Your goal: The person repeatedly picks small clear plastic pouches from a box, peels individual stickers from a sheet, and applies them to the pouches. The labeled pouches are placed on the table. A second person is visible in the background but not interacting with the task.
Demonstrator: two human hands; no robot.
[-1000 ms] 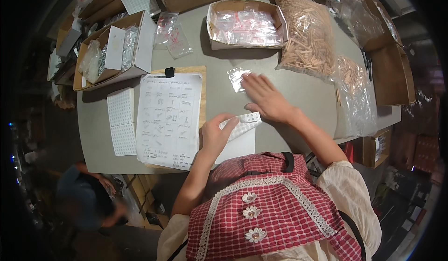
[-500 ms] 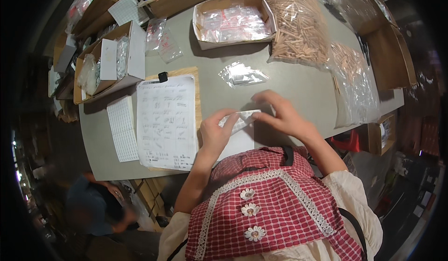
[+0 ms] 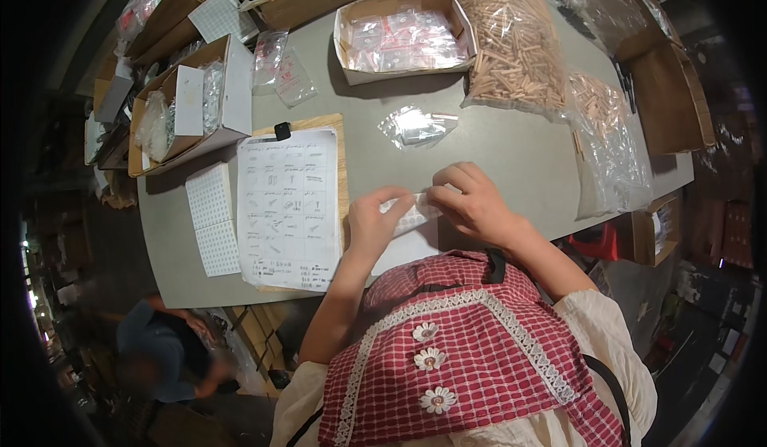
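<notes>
Near the table's front edge, my left hand [image 3: 373, 225] grips a curled white sticker sheet [image 3: 412, 222] with rows of small printed marks, thumb on top. The fingers of my right hand [image 3: 473, 206] are pinched together at the sheet's right end; whether a single sticker is between them is too small to tell. A plain white paper [image 3: 409, 249] lies below the sheet, partly covered by it. Just beyond my hands, several small clear zip bags [image 3: 417, 129] lie fanned out and shining. To the left is a clipboard [image 3: 342, 147] with a printed parts sheet [image 3: 288, 207].
More sticker sheets [image 3: 211, 219] lie left of the clipboard. Farther back are a box of filled bags [image 3: 471, 39], a large bag of wooden dowels [image 3: 515, 43] and a smaller dowel bag [image 3: 607, 143]. Divided cartons [image 3: 240, 87] stand at left. Another person [image 3: 164, 351] is at lower left.
My right hand has come down from above the sheet, and its spread fingers have closed at the sheet's right end. The left hand keeps its hold, and the sheet is turned slightly.
</notes>
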